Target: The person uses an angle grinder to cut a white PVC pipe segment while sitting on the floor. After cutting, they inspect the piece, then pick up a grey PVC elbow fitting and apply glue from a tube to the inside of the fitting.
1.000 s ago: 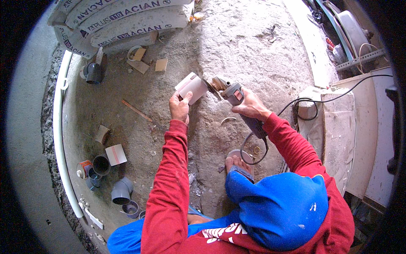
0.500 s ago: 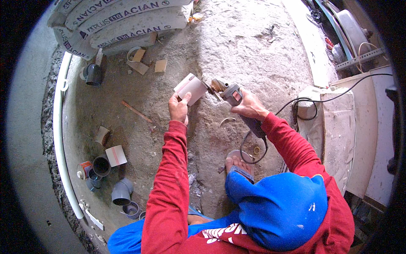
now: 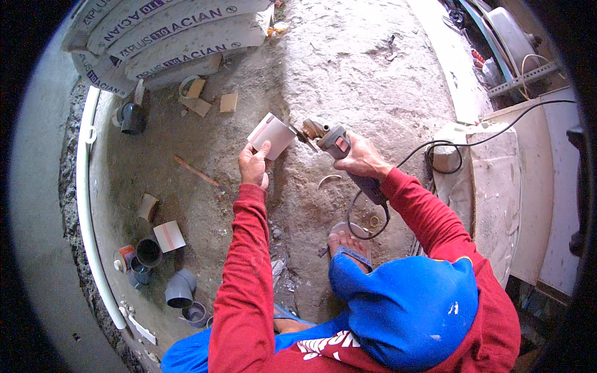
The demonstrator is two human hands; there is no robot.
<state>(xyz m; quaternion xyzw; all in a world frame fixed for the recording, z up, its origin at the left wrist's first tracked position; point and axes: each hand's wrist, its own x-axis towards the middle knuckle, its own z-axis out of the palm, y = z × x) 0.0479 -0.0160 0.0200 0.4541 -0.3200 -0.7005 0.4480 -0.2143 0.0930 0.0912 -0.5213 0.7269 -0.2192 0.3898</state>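
Clock read from the middle of my view, twelve straight ahead. Left grip, at 11: clenched on a pale curved piece, thumb along its near face, the other fingers mostly hidden. The piece sat at 11, tilted, a faint pinkish band along it. Right grip, at 2: wrapped round the body of a grey angle grinder, its head toward 10. Cutting disc at 12, nearly edge-on, just beside the piece's right end; contact I could not tell, nor whether it was spinning. Black cord looped at 4, then climbed past a wrapped pale block at 3.

Rough ground beneath it all. Thin curved sliver between 2 and 3, near the grinder. My foot, sandalled, between 4 and 5. At 8, a cluster: grey elbow fitting, dark tube, small can, and a white piece with a red stripe just beside the tube. Wooden strip at 9; farther out the same way, a long white pipe. Tan square at 11; stacked sacks well beyond it.
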